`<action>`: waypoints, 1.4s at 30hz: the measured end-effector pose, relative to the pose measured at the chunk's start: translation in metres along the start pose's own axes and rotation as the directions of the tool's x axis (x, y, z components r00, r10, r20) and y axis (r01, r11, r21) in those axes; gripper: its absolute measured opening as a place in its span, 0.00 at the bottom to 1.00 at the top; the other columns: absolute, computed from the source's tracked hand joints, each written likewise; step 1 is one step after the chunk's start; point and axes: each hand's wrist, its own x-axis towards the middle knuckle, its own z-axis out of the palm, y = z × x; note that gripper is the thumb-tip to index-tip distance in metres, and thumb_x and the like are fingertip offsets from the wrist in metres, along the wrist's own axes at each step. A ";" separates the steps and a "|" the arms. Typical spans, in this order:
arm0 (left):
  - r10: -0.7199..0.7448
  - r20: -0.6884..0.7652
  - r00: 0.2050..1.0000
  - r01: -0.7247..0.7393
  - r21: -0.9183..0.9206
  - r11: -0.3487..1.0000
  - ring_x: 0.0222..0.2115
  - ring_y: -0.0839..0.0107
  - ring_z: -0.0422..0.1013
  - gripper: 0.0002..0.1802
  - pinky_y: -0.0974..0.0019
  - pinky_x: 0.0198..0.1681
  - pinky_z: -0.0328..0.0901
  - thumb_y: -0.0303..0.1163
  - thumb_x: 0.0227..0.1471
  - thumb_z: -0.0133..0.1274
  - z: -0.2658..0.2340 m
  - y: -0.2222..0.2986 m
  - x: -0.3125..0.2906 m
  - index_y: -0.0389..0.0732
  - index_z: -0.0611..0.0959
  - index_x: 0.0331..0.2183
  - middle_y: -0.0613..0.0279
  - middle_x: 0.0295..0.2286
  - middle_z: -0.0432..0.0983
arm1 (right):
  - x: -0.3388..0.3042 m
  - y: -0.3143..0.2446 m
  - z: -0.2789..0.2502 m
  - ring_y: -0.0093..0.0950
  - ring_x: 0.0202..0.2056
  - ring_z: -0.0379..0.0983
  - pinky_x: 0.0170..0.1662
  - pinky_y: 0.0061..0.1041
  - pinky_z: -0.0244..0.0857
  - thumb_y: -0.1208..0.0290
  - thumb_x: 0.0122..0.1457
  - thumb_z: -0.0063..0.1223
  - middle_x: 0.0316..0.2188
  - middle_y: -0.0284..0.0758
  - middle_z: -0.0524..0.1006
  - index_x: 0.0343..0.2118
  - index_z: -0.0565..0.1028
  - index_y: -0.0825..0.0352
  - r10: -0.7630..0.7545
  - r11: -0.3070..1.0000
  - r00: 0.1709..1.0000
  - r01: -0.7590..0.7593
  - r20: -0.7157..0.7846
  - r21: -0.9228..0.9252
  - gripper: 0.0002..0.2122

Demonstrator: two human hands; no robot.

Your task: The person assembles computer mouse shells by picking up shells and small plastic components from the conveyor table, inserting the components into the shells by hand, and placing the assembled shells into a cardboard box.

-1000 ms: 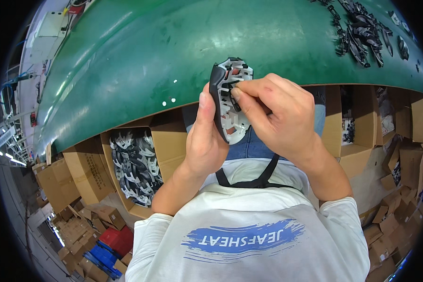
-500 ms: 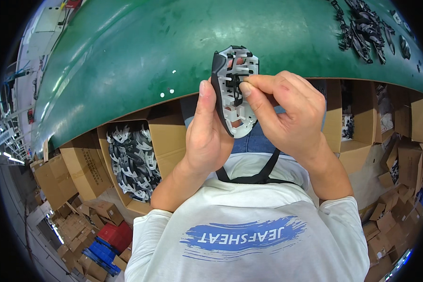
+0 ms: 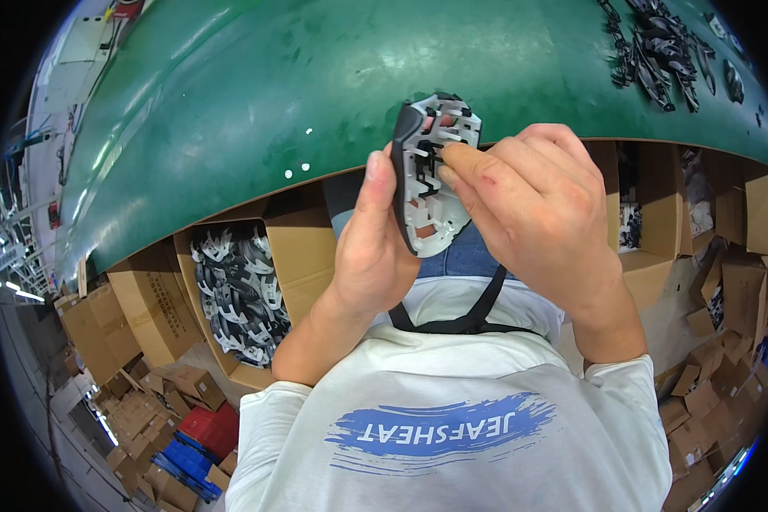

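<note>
My left hand (image 3: pixel 367 243) is closed round the left side of a curved plastic shell (image 3: pixel 442 224), black outside and light grey inside with ribs and openings. The shell is held up in front of my body, its hollow inside toward me. Within it sits a narrow black plastic piece (image 3: pixel 428 164). My right hand (image 3: pixel 542 192) has its index fingertip and thumb pressed at that piece, the other fingers curled in. The fingertips hide part of the piece, so its exact grip is hard to see.
A green-topped table (image 3: pixel 230 94) stretches beyond my hands, with a heap of black parts (image 3: pixel 666 51) at its far right and small white bits (image 3: pixel 305 165) near its edge. Under it stand cardboard boxes, one holding similar grey-and-black shells (image 3: pixel 239 290). More cartons (image 3: pixel 141 410) lie behind on both sides.
The shell has shifted slightly right and down and turned a little. My right hand has rolled over, its index finger now pressing further on the black piece inside.
</note>
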 end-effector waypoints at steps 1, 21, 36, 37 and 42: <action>0.000 0.001 1.000 0.000 -0.002 1.000 0.63 0.66 0.67 0.32 0.57 0.68 0.61 0.50 0.78 0.28 0.000 0.001 0.000 0.38 0.65 0.69 0.56 0.64 0.68 | -0.002 0.000 0.004 0.28 0.24 0.73 0.34 0.30 0.69 0.74 0.51 0.69 0.23 0.27 0.74 0.35 0.82 0.62 -0.003 1.000 0.998 0.004 -0.070 0.011 0.08; 0.070 -0.014 0.997 -0.068 0.144 0.987 0.57 0.68 0.70 0.36 0.60 0.61 0.65 0.53 0.76 0.33 -0.002 -0.002 -0.008 0.40 0.58 0.72 0.58 0.59 0.71 | -0.016 -0.035 -0.015 0.34 0.34 0.76 0.39 0.31 0.73 0.69 0.55 0.71 0.43 0.38 0.83 0.50 0.83 0.68 0.168 0.903 0.972 -0.218 0.162 0.371 0.19; 0.038 -0.176 0.984 0.010 0.263 0.965 0.59 0.69 0.66 0.37 0.62 0.64 0.60 0.52 0.76 0.31 -0.003 -0.016 0.002 0.38 0.53 0.74 0.59 0.61 0.68 | -0.018 -0.005 -0.009 0.35 0.37 0.82 0.48 0.31 0.70 0.62 0.57 0.69 0.46 0.38 0.87 0.49 0.86 0.66 0.133 0.837 0.937 -0.280 0.322 0.470 0.19; 0.066 -0.175 0.982 -0.015 0.279 0.960 0.59 0.70 0.66 0.38 0.62 0.64 0.60 0.52 0.76 0.31 -0.002 -0.018 0.001 0.38 0.53 0.74 0.59 0.61 0.68 | -0.018 0.000 -0.008 0.35 0.37 0.82 0.48 0.31 0.70 0.62 0.57 0.69 0.46 0.38 0.87 0.49 0.86 0.66 0.140 0.839 0.937 -0.285 0.321 0.464 0.19; 0.014 -0.155 0.988 0.027 0.264 0.964 0.58 0.68 0.67 0.40 0.60 0.65 0.60 0.53 0.76 0.34 -0.003 -0.020 0.007 0.37 0.49 0.75 0.56 0.61 0.67 | -0.011 0.013 -0.012 0.37 0.34 0.82 0.49 0.37 0.73 0.64 0.53 0.73 0.40 0.38 0.88 0.44 0.86 0.66 0.046 0.830 0.931 -0.238 0.362 0.505 0.17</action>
